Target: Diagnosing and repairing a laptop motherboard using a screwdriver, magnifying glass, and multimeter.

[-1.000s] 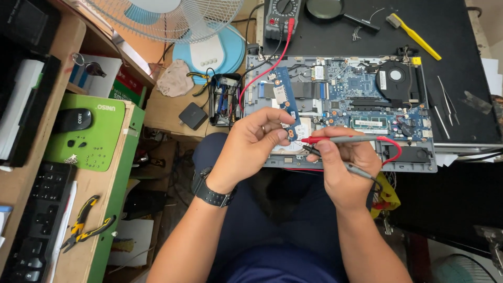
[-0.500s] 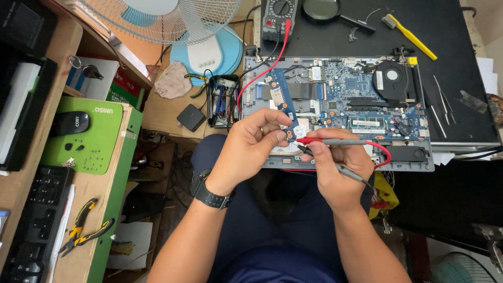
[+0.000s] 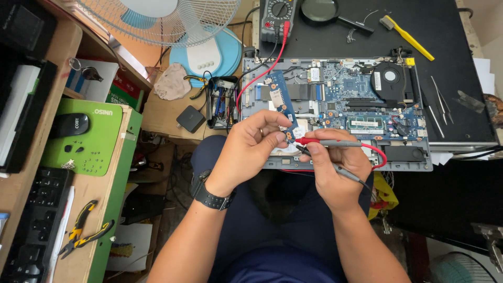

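1. Over the front edge of the opened laptop, both hands met above the person's lap, close together and almost touching.
2. The left hand had its grip closed, thumb and fingers pinching the lower end of a small blue circuit board that lay slanted over the laptop's left part.
3. The right hand had its grip closed around 2 meter probes at once: the red probe lay across the fingers with its tip at the board's bottom end, and the black probe sat under it, its tip aimed at the same spot.
4. A red lead ran up from the hands to the multimeter at the back of the worktop.
5. Judged from this, the step in hand was probing contacts on the blue board; whether both tips touched metal could not be told.
6. The next move would call for steady hands, the 2 tips kept apart on their own contacts, and a glance up at the meter.
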